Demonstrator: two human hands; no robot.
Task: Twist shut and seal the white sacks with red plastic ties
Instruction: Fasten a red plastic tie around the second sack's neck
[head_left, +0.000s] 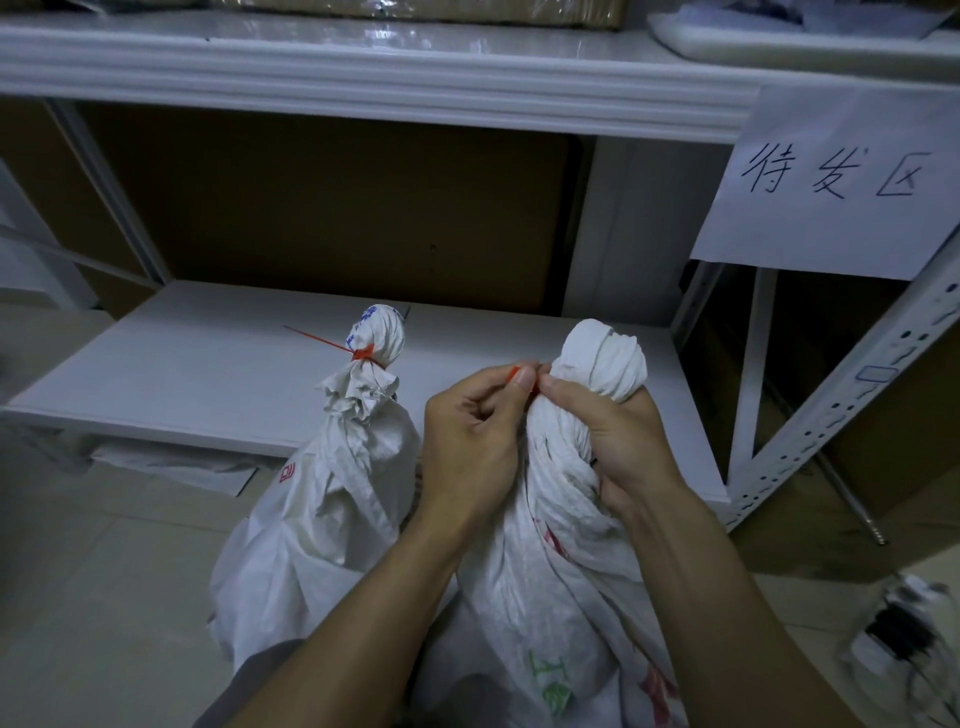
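Observation:
Two white woven sacks stand on the floor in front of me. The left sack has its neck twisted and cinched by a red plastic tie whose tail sticks out to the left. The right sack is twisted at the neck, with its bunched top above my fingers. My right hand wraps around that neck. My left hand pinches a second red tie against the neck; only a short piece of it shows between the fingertips of both hands.
A low white shelf board lies behind the sacks, under a white metal rack. A paper sign with handwriting hangs on the rack's right post. Cardboard boxes sit at right, and dark cables lie on the tiled floor.

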